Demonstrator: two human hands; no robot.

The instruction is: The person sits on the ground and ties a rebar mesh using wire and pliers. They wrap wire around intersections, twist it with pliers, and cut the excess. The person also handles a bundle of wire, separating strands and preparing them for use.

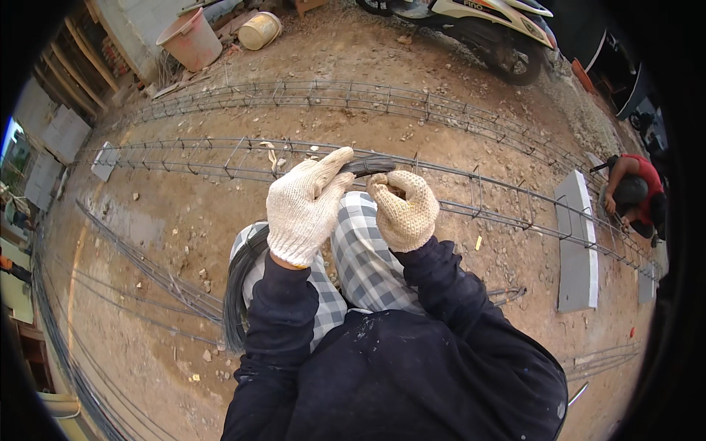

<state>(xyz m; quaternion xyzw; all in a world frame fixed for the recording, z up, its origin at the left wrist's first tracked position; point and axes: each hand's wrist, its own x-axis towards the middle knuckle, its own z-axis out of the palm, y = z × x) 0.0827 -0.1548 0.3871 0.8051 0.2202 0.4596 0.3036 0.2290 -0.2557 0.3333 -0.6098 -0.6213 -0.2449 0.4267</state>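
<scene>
My left hand [303,209], in a white knitted glove, grips one end of a small bundle of dark tie wire [368,166] between thumb and fingers. Just below the bundle's other end, my gloved right hand [407,213] is closed in a pinch; whatever its fingertips hold is too small to make out. Both hands are above my knees in checked trousers [368,228]. Right beyond them a long rebar cage [478,206] with square stirrups runs from left to right. A larger coil of dark wire [239,290] hangs by my left thigh.
A second rebar cage [331,92] lies farther off. White blocks [576,242] prop the nearer cage, and a person in red [643,187] crouches at its right end. Loose bars [147,257] lie left. A motorbike [493,33] and buckets [190,40] stand at the back.
</scene>
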